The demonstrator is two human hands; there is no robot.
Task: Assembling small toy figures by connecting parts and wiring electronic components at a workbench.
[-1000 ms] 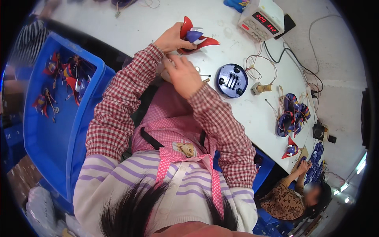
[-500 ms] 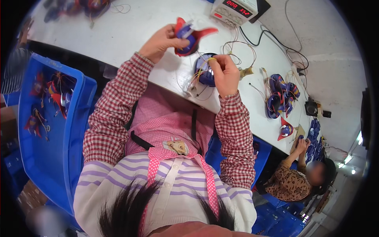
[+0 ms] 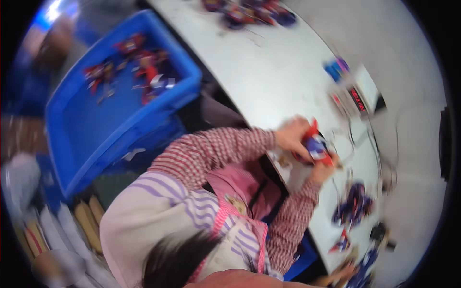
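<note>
A red and dark-blue plastic toy part (image 3: 316, 147) with pointed red pieces is held over the near edge of the white table (image 3: 230, 62). My left hand (image 3: 292, 136) is closed round its left side. My right hand (image 3: 323, 171) is closed at its lower red end. The picture is smeared by motion, so the exact fingertip contacts and any wires between the hands are hard to make out.
A power supply box (image 3: 354, 93) with a red display stands beyond my hands. Similar parts lie in a pile (image 3: 354, 205) at the right and another (image 3: 249, 13) at the far end. A blue bin (image 3: 72, 139) holding several parts stands left. A co-worker's hand (image 3: 342, 272) shows lower right.
The view has swung toward the left bin. My hands have come together at the red and blue toy part; earlier the left held it alone while the right pinched wires by a dark-blue shell.
</note>
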